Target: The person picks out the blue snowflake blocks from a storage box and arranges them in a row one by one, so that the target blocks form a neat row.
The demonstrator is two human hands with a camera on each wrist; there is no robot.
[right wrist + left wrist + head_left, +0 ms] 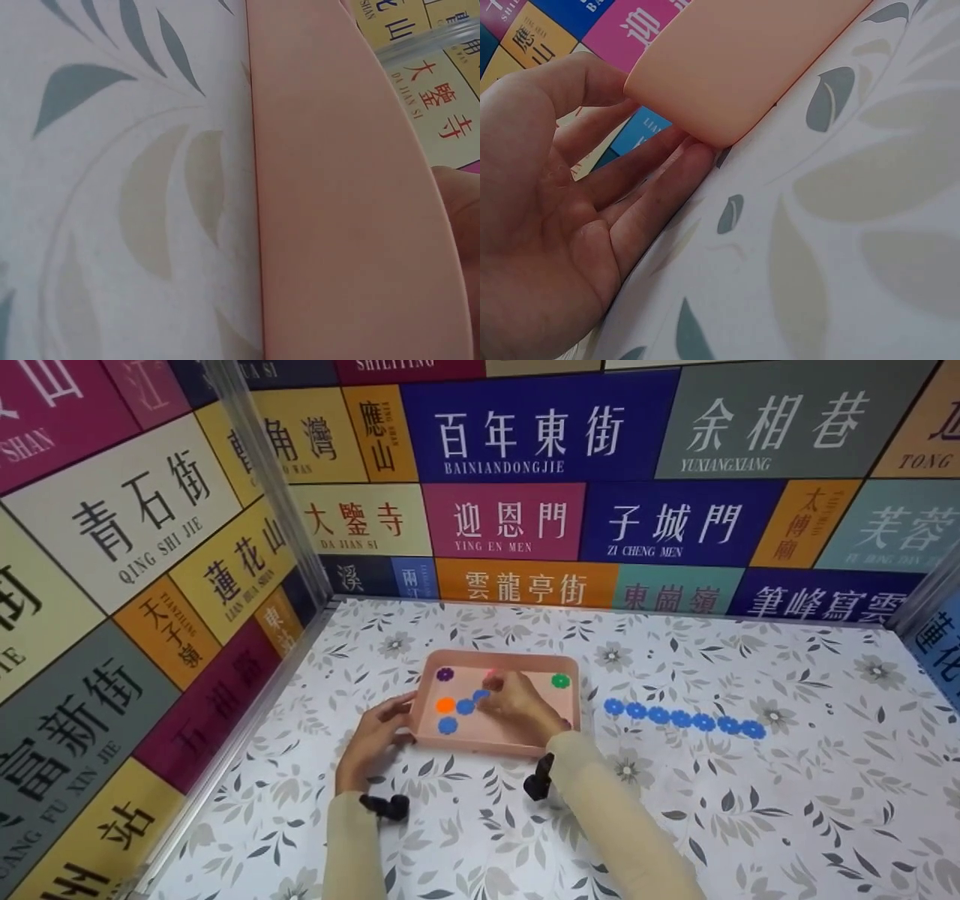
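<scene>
A: Why do we have our left hand (377,733) parked by the pink tray (484,730)?

B: Steadying it, we reckon. Our fingers there are fairly straight and slightly spread, resting against its left side rather than wrapped around it.

A: And our right hand (519,699)?

B: Inside the tray, fingertips bunched together at a blue piece (481,695). They partly hide it, so we can't tell if we're really pinching it.

A: Where's the other blue stuff?

B: Two blue flowers (466,706) lie by the orange piece (446,706), and a blue row (682,718) of seven sits on the table (720,810) just right of the tray, probably so our right hand reaches both easily.
</scene>
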